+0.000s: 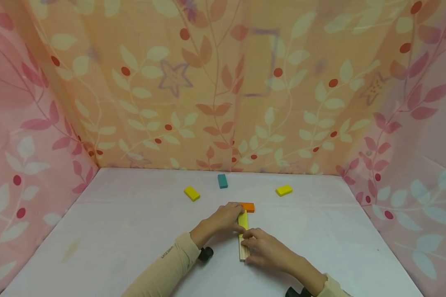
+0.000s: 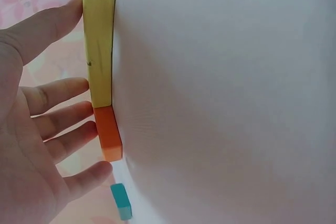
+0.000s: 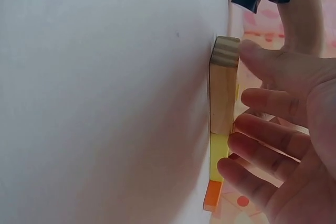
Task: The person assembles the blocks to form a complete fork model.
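Note:
A plain wooden block (image 1: 242, 252), a yellow block (image 1: 243, 220) and an orange block (image 1: 248, 207) lie end to end in a line running away from me, the orange one turned crosswise at the far end. My left hand (image 1: 226, 218) is over the yellow block, thumb near its close end. In the left wrist view, its spread fingertips (image 2: 79, 84) touch the tops of the yellow and orange blocks. My right hand (image 1: 268, 251) is over the plain block, with its thumb (image 3: 252, 51) by the striped near end and its fingers loosely extended along the row.
Beyond the row lie a teal block (image 1: 222, 181), a yellow block (image 1: 191, 193) to the left and another yellow block (image 1: 284, 190) to the right. Patterned cloth walls (image 1: 215, 82) enclose the white tabletop (image 1: 107, 231) at the back and sides.

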### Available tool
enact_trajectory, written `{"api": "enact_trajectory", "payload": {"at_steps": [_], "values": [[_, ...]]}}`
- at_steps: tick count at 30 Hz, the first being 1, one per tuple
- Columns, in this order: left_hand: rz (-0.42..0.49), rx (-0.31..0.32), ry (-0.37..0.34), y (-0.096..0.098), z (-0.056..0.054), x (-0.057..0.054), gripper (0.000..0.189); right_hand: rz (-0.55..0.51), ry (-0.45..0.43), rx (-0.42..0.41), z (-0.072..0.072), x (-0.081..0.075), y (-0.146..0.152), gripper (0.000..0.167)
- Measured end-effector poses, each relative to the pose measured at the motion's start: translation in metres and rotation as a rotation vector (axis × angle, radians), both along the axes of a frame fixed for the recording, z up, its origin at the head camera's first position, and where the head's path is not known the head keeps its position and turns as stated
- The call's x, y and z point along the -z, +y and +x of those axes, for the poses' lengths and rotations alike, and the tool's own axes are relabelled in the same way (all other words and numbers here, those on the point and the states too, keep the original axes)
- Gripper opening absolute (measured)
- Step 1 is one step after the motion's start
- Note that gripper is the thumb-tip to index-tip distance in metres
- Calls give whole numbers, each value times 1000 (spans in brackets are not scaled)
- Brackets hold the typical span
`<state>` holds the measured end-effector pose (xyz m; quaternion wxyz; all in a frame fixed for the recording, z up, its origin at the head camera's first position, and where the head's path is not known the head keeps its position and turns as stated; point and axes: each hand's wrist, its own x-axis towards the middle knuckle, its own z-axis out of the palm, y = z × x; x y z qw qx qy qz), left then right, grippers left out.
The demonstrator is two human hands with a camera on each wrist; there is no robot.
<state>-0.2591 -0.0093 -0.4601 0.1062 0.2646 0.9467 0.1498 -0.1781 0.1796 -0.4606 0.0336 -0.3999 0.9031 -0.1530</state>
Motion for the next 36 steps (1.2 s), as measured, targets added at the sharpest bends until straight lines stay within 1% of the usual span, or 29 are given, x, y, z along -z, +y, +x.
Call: {"api": "enact_trajectory", "payload": {"at_steps": [6, 10, 13, 17, 22, 26, 32, 36], "values": [[-10, 16, 30, 0, 3, -2, 61, -51, 2, 41, -5, -2, 3, 31], [-35, 24, 57, 1, 5, -3, 60, -60, -3, 72, -9, -6, 6, 29], [-54, 20, 64, 2, 6, -2, 59, -66, -19, 95, -12, -10, 9, 30], [-63, 13, 58, 4, 8, -1, 59, -77, -44, 129, -18, -13, 15, 31], [-58, 11, 50, 4, 8, 1, 59, -123, -41, 155, -31, -18, 23, 32], [-52, 14, 39, 4, 8, 2, 59, -157, -41, 198, -41, -24, 29, 31], [-56, 26, 4, 3, 10, 2, 69, -176, -5, 223, -55, -28, 39, 29], [-63, 45, -3, 4, 13, 2, 75, -172, -26, 257, -64, -28, 44, 29]]}}
